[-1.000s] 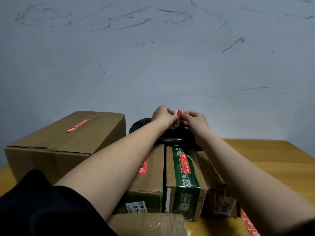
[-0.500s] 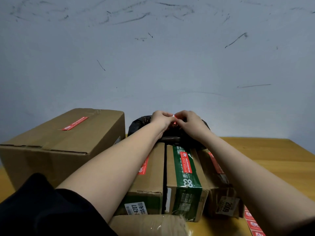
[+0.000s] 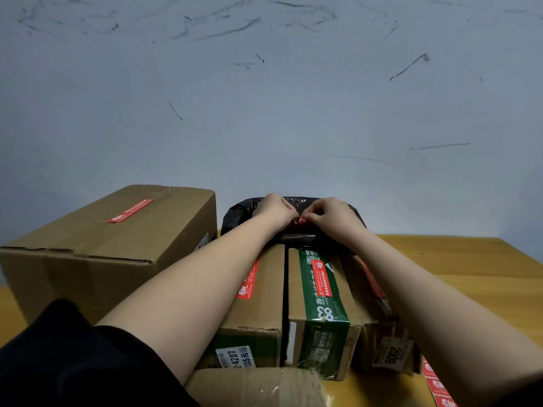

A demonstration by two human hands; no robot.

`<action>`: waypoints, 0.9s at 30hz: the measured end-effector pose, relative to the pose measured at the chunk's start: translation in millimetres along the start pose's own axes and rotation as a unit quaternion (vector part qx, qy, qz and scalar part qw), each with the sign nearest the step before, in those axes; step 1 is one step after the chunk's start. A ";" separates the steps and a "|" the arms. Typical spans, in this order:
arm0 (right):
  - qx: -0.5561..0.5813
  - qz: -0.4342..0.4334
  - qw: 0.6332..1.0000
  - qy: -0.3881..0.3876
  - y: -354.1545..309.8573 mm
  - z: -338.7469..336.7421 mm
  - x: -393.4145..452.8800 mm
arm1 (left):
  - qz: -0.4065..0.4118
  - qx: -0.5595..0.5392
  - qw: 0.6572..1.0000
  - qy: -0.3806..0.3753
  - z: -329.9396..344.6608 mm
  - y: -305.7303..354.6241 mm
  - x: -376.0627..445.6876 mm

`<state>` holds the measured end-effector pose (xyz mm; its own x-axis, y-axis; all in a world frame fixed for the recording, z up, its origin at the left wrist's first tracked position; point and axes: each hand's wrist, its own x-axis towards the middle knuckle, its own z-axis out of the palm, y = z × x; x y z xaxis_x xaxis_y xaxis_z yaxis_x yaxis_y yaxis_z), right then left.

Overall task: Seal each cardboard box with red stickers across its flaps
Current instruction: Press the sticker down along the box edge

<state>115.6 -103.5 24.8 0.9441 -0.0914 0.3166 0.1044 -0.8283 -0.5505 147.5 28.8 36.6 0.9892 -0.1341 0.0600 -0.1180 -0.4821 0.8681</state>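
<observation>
— What carries the things?
— A wooden table (image 3: pixel 458 259), yellow-brown.
— What lies on it?
— A large cardboard box (image 3: pixel 102 254) left of the hands, three smaller boxes (image 3: pixel 323 304) side by side under the forearms, a black plastic parcel (image 3: pixel 244 212) under the hands, and a strip of red stickers (image 3: pixel 437 386) near the right elbow.

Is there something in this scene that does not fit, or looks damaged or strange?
One thing stands out: both hands, left hand and right hand, press a red sticker onto a black plastic-wrapped parcel at the back, not a cardboard box. The large box has a rough, torn top edge. Nothing is spilled.
</observation>
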 end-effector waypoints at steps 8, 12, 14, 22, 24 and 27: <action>0.015 -0.014 1.000 -0.017 1.9 3.2 -1.7 | 0.013 0.023 0.999 0.035 -1.4 -3.4 2.8; 0.045 0.024 0.999 0.011 1.7 4.4 2.0 | 0.013 0.008 1.000 0.026 -1.9 -5.1 4.9; 0.044 0.023 0.999 -0.016 1.0 3.9 3.7 | 0.020 0.006 1.000 0.018 -0.7 -5.7 4.9; -0.052 0.008 0.999 -0.003 -1.2 9.2 1.4 | 0.048 0.165 0.985 0.003 1.6 -0.6 -0.6; -0.090 0.012 0.996 0.001 -1.7 9.6 0.3 | 0.054 0.224 0.973 -0.019 -0.3 -3.7 0.4; -0.136 0.017 0.990 -0.034 -3.9 8.3 0.7 | 0.058 0.281 0.957 -0.030 -3.9 -7.4 1.0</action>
<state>118.5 -95.8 20.7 0.9654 -0.0924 0.2438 -0.0074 -0.9444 -0.3287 149.6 35.6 32.1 0.9617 -0.2564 0.0972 -0.2721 -0.8483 0.4542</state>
